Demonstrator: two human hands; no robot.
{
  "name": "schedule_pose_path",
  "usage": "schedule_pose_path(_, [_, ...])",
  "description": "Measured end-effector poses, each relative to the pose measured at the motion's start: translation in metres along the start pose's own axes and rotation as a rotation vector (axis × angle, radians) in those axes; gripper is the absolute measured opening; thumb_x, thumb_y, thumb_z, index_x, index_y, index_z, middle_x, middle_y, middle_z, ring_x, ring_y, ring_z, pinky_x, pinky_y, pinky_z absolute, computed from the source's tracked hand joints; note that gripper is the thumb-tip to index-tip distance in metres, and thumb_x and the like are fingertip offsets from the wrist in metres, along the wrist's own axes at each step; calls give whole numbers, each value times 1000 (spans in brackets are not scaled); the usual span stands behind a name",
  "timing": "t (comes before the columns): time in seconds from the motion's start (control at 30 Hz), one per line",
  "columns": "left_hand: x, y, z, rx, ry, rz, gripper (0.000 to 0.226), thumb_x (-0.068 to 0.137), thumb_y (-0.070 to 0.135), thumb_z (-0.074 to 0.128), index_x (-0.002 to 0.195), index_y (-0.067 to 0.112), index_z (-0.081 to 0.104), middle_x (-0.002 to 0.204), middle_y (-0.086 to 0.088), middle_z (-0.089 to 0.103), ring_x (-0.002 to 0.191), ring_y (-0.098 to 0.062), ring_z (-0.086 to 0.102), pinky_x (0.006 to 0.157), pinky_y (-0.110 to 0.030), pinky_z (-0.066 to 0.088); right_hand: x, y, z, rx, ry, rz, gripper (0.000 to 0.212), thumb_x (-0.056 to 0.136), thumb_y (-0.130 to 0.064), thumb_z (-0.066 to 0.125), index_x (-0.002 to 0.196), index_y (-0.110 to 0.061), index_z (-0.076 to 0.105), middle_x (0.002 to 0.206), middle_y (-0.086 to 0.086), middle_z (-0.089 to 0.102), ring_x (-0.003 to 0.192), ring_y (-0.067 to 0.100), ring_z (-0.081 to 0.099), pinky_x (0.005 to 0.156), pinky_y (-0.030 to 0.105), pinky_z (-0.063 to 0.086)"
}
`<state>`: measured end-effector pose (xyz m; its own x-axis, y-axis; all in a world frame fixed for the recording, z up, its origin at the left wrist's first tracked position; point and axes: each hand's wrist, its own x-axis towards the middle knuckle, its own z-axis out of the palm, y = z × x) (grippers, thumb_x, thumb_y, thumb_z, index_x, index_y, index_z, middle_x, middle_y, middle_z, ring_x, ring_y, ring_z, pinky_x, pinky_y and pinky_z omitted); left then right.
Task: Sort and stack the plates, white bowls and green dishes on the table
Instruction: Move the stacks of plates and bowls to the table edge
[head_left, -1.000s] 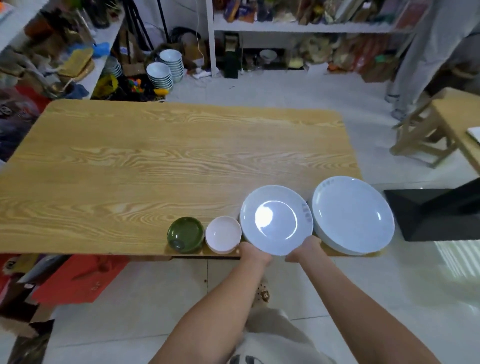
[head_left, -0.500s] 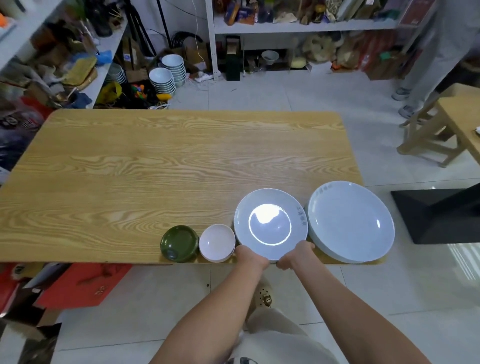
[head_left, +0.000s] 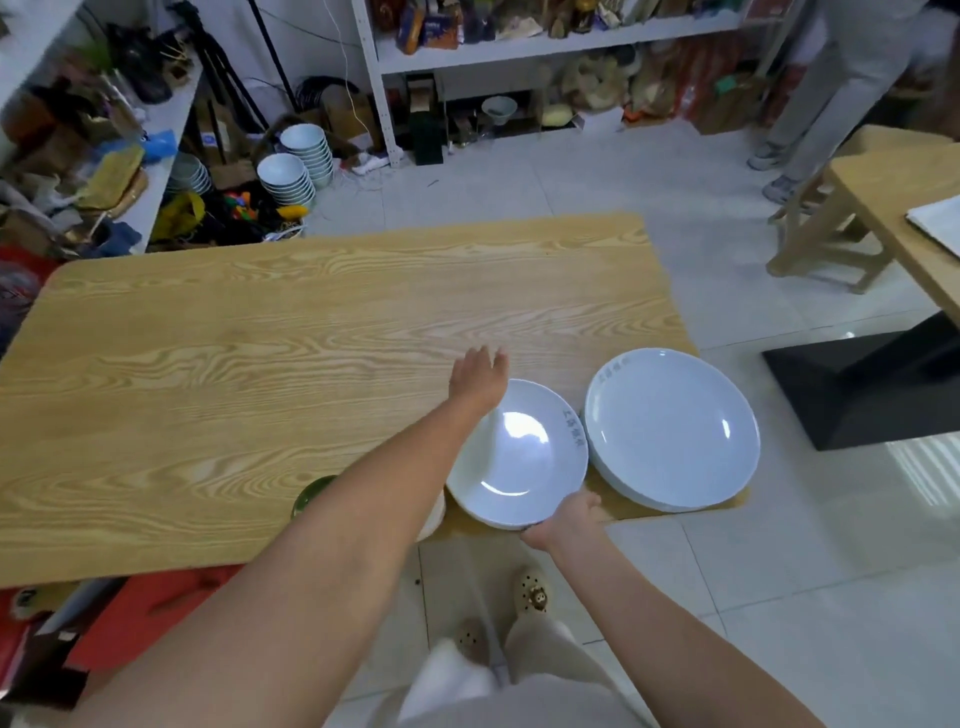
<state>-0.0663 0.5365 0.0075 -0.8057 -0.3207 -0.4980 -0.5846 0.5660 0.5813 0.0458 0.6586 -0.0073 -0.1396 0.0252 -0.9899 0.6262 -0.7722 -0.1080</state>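
Head view: at the near edge of the table the right hand grips the smaller plate, the left hand, seemingly loose-fingered, hovers over open wood beyond it, the larger plate just beside.

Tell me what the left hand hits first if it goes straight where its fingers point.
Probably nothing: the left hand points across bare light wooden table toward its far edge. Its height above the wood is unclear, so it might graze the tabletop.
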Motion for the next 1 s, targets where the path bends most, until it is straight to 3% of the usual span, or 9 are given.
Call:
schedule_pose_path(0.1, [20, -11, 17, 299, -206, 56, 64, 99, 50, 13, 137, 10, 45, 145, -15, 43, 135, -35, 37, 113, -45, 27, 1, 3, 2, -14, -85, 27, 63, 88, -70, 27, 130, -30, 50, 135, -2, 56, 126, 29, 50, 105, 37, 43])
schedule_pose_path(0.23, [34, -21, 29, 410, -222, 51, 75, 93, 63, 10, 125, 8, 50, 132, -17, 52, 122, -38, 47, 105, -50, 35, 5, 1, 5, 15, -25, 8, 58, 86, -69, 35, 129, -32, 49, 137, -2, 55, 125, 29, 51, 100, 36, 45])
schedule_pose_path(0.3, [32, -18, 29, 409, -217, 56, 73, 94, 62, 13, 132, 10, 46, 138, -15, 47, 128, -37, 43, 108, -48, 33, 2, -1, 6, 31, 3, 11, 62, 83, -71, 38, 135, -37, 42, 139, -2, 53, 125, 30, 51, 106, 40, 42])
schedule_pose_path(0.47, [36, -15, 28, 460, -207, 142, 72, 95, 61, 14, 143, 12, 36, 148, -14, 38, 136, -35, 34, 112, -45, 28, 44, -2, 1, -149, -71, -32, 79, 68, -82, 34, 133, -38, 40, 130, 3, 59, 113, 37, 58, 96, 54, 44])
schedule_pose_path(0.53, [37, -19, 31, 495, -211, 160, 71, 95, 61, 15, 141, 12, 38, 145, -15, 39, 134, -36, 36, 110, -44, 30, 49, -6, -7, -113, -135, -24, 76, 74, -79, 31, 130, -30, 48, 123, 4, 63, 107, 37, 60, 88, 53, 50])
schedule_pose_path(0.6, [37, -21, 32, 528, -203, 190, 69, 96, 60, 16, 140, 11, 39, 143, -16, 41, 132, -36, 38, 107, -43, 31, 24, -11, -15, -73, -146, -37, 77, 81, -78, 23, 130, -26, 54, 128, 7, 60, 114, 35, 57, 94, 51, 49])
schedule_pose_path(0.73, [37, -16, 34, 585, -193, 236, 68, 98, 56, 14, 136, 8, 43, 141, -17, 45, 130, -34, 42, 108, -43, 33, 9, -40, -43, 126, -67, -51, 93, 81, -79, 13, 149, -16, 28, 144, 6, 42, 122, 29, 51, 104, 41, 43])
schedule_pose_path(0.87, [32, 3, 48, 665, -196, 326, 66, 99, 53, 13, 135, 6, 44, 138, -17, 48, 128, -32, 44, 106, -41, 33, 19, -91, -65, 225, -28, -143, 93, 78, -81, 11, 139, -18, 42, 140, 1, 47, 133, 30, 43, 112, 46, 34])
schedule_pose_path(1.0, [28, 35, 71, 544, -278, 346, 67, 100, 52, 19, 146, 4, 27, 151, -16, 32, 139, -30, 33, 113, -41, 25, 10, -128, -74, 236, 21, -165, 84, 82, -77, 15, 128, -19, 52, 119, 5, 63, 108, 30, 59, 92, 43, 51])
